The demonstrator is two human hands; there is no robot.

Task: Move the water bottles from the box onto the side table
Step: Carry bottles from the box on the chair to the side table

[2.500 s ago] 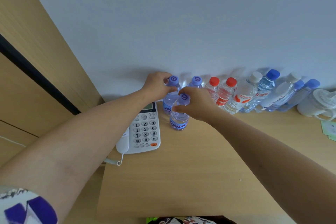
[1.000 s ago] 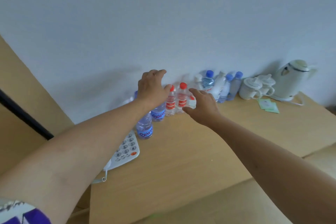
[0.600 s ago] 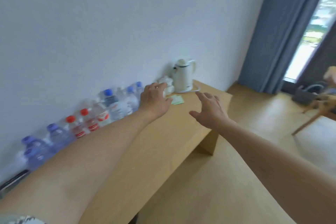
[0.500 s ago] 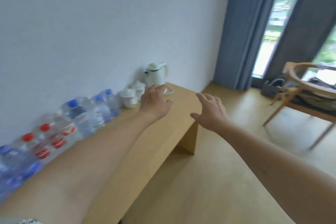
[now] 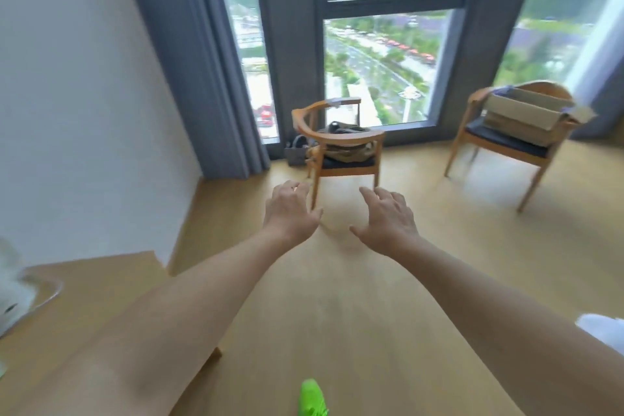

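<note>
Both arms reach forward over the wood floor [image 5: 337,314]. The left hand [image 5: 290,213] is spread, palm down, holding nothing. The right hand [image 5: 388,221] is likewise spread and empty. The cardboard box [image 5: 526,116] sits with its flaps up on the seat of the right-hand chair [image 5: 499,142] by the window [image 5: 378,54]; its contents cannot be seen. A second chair [image 5: 337,149] stands left of the box, bearing a bag. The side table [image 5: 101,280] lies far left of the box, with a blurred white object on it.
</note>
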